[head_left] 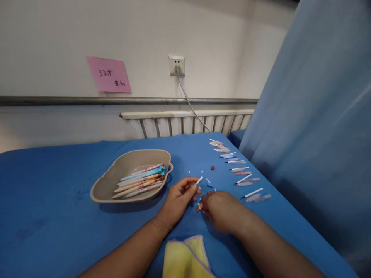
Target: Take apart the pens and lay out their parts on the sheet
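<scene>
My left hand (182, 195) pinches a white pen refill (199, 180) between thumb and fingers, its end pointing up and to the right. Just right of it, my right hand (222, 208) is closed with the fingertips down at the blue sheet, and what they grip is hidden. Beside those fingertips is a small orange-brown pen part (199, 207). Tiny white bits and a blue pen part (210, 185) lie beyond the two hands. A brown pen part (213, 167) rests farther back.
A beige basin (100, 193) at left holds several pens (142, 181). Along the right side runs a row of refills (252, 192) and clear pen barrels (253, 198). A yellow cloth (182, 256) lies in front. A blue curtain (313, 116) hangs at right; a rail (174, 114) stands behind.
</scene>
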`<action>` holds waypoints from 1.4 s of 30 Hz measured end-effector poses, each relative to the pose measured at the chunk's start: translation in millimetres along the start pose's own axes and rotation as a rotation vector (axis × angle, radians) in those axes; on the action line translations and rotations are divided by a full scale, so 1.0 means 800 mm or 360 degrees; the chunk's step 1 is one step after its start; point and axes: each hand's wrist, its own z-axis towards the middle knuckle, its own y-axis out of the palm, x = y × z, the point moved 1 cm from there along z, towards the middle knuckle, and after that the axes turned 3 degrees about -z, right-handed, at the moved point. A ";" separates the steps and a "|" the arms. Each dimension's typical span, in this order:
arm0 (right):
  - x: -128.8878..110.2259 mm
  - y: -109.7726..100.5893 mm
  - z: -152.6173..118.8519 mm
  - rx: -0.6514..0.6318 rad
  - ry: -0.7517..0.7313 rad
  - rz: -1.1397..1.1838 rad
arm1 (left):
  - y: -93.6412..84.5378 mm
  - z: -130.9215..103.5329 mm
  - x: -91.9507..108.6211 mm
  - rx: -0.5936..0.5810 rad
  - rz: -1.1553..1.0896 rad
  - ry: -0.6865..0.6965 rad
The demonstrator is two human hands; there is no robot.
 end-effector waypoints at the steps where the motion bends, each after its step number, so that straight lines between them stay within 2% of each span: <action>1: 0.000 0.000 0.000 0.0011 -0.0012 -0.0005 | 0.000 0.000 0.000 0.0003 -0.0002 -0.0001; 9: -0.006 -0.001 0.005 0.0042 -0.0035 -0.0022 | -0.003 0.001 0.005 -0.0014 0.0048 -0.0027; 14: -0.007 -0.001 0.007 0.0057 -0.0080 -0.0059 | -0.005 0.003 0.003 0.0043 -0.0004 -0.0020; 20: 0.002 -0.005 0.007 0.0143 -0.0093 0.0113 | -0.009 0.007 0.000 0.0070 -0.0015 -0.0040; 25: 0.022 0.009 0.017 0.0206 -0.0032 0.0514 | -0.012 0.008 -0.004 0.0034 0.0033 -0.0078; 30: 0.042 0.014 0.030 0.0436 0.0064 0.1367 | -0.011 0.008 -0.004 0.0038 0.0086 -0.0067; 33: 0.041 0.007 0.031 0.0611 0.0003 0.1656 | -0.008 0.006 -0.002 0.0004 0.0124 -0.0060; 37: 0.039 0.001 0.030 0.0746 0.0013 0.1694 | -0.004 0.003 0.002 -0.0030 0.0161 -0.0037; 42: 0.041 0.001 0.028 0.0857 0.0033 0.1399 | -0.004 0.001 0.000 -0.0082 0.0237 0.0008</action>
